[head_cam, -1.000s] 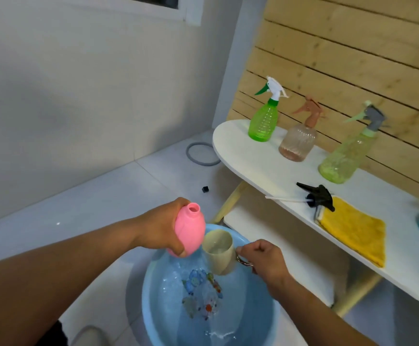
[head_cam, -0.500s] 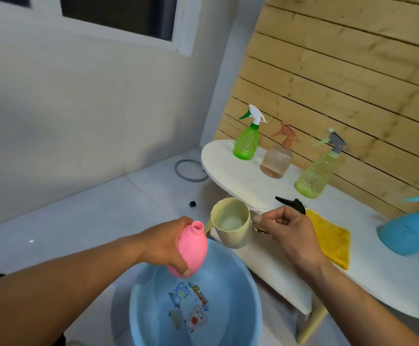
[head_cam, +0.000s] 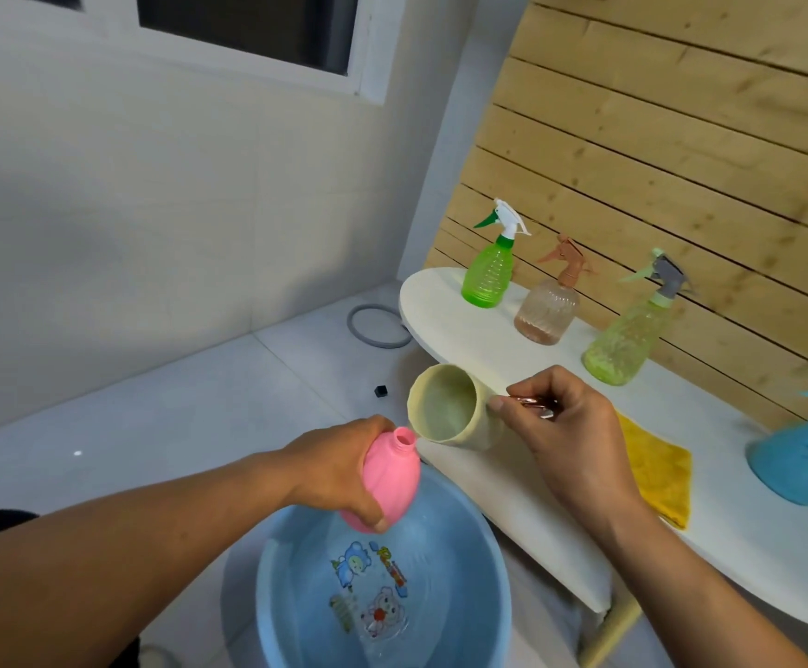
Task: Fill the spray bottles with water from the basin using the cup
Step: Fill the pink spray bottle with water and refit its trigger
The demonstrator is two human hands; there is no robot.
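My left hand point(head_cam: 339, 467) grips a pink spray bottle point(head_cam: 390, 479) without its spray head, held tilted above the blue basin point(head_cam: 484, 561) of water. My right hand point(head_cam: 566, 426) holds the cream cup point(head_cam: 450, 409) by its shiny handle. The cup is tipped far to the left, its rim just above and touching the pink bottle's open neck. On the white table stand a green bottle point(head_cam: 489, 272), a brownish bottle point(head_cam: 549, 306), a yellow-green bottle point(head_cam: 631, 339) and a blue bottle point(head_cam: 802, 460).
The white table point(head_cam: 445, 301) runs along a wooden slat wall, with a lower shelf beneath it. A yellow cloth point(head_cam: 657, 467) lies on it behind my right hand. A grey ring point(head_cam: 375, 325) and a small black cap point(head_cam: 381, 390) lie on the tiled floor.
My right hand lifted the cup out of the basin and tipped it over toward the pink bottle's neck. My view rose, showing more wall and the blue bottle.
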